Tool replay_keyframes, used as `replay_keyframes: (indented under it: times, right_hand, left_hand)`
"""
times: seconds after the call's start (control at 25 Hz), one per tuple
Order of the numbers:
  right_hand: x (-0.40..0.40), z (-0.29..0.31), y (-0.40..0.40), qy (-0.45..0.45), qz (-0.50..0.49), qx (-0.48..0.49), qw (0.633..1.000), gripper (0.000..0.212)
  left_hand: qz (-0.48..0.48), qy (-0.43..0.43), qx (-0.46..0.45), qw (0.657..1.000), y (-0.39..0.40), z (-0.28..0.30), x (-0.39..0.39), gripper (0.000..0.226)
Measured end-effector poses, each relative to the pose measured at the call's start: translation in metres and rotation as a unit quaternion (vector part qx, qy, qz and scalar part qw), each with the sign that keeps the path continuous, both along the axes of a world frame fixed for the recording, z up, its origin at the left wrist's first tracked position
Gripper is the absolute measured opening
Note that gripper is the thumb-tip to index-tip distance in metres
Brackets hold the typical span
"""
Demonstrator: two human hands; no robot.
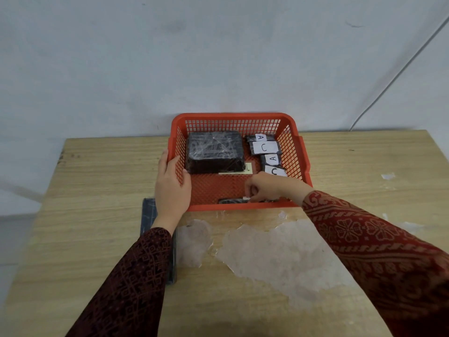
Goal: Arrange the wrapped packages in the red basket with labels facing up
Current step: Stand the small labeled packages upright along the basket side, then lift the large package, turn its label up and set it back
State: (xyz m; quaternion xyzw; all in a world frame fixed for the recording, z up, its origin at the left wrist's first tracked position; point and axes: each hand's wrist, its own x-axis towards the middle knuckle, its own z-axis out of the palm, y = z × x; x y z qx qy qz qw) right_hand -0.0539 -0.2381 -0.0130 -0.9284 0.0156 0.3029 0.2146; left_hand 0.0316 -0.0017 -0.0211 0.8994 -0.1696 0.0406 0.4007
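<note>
A red plastic basket (233, 116) stands on the wooden table against the wall. Inside it at the back left lies a large black wrapped package (215, 150); a white label (247, 167) peeks from under its right front corner. Along the right side lie several small black packages (264, 147) with white labels facing up, lettered A and C. A flat black package (233, 201) lies against the near wall. My right hand (264, 187) is closed on its white label end. My left hand (172, 183) grips the basket's left rim.
A dark flat package or board (149, 215) lies on the table beside the basket, partly under my left forearm. The table (97, 166) has worn, peeled patches (279, 251) in front of the basket. A white cable (388, 81) runs down the wall at the right.
</note>
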Motion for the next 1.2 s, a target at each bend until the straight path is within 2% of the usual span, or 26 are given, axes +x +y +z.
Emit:
replay_keyframes:
  times: [0.2,0.32,0.48,0.6,0.84,0.92,1.0,1.08,1.16,1.2]
  right_hand:
    - [-0.003,0.011,-0.006,-0.058,-0.013,-0.016,0.998,0.034]
    - [-0.01,0.016,-0.013,-0.092,-0.003,-0.061,0.994,0.048]
    - [-0.019,0.017,-0.018,-0.057,0.032,-0.131,0.989,0.04]
    - [-0.02,0.016,-0.015,-0.067,0.083,-0.162,0.981,0.035]
    - [-0.02,0.01,-0.005,-0.093,0.087,-0.162,0.979,0.03]
    - [-0.017,0.012,-0.004,-0.096,0.06,-0.137,0.984,0.029]
    - [-0.012,0.014,-0.003,-0.118,-0.019,-0.048,0.992,0.029]
    - [-0.003,0.014,0.003,-0.167,-0.118,0.049,0.978,0.037]
    - [0.011,0.008,0.01,-0.219,-0.202,0.106,0.949,0.059]
    - [0.018,0.004,0.014,-0.233,-0.237,0.125,0.935,0.071]
  left_hand:
    - [0.002,0.003,0.001,1.0,0.0,0.0,0.001,0.036]
    - [-0.001,0.0,0.0,1.0,0.001,0.0,0.001,0.035]
    - [0.004,-0.01,0.001,1.0,0.002,0.0,0.001,0.031]
    - [0.006,-0.011,-0.002,1.0,0.002,-0.001,0.001,0.026]
    - [-0.003,-0.008,-0.001,1.0,0.004,0.0,0.001,0.023]
    - [-0.005,-0.017,0.019,1.0,0.004,0.004,0.0,0.023]
    - [-0.04,-0.078,0.068,0.994,0.002,0.006,-0.002,0.026]
    - [-0.114,-0.129,0.102,0.98,-0.004,0.007,0.0,0.031]
    - [-0.158,-0.091,0.084,0.98,-0.016,0.008,0.007,0.039]
    - [-0.148,-0.032,0.056,0.987,-0.024,0.007,0.012,0.046]
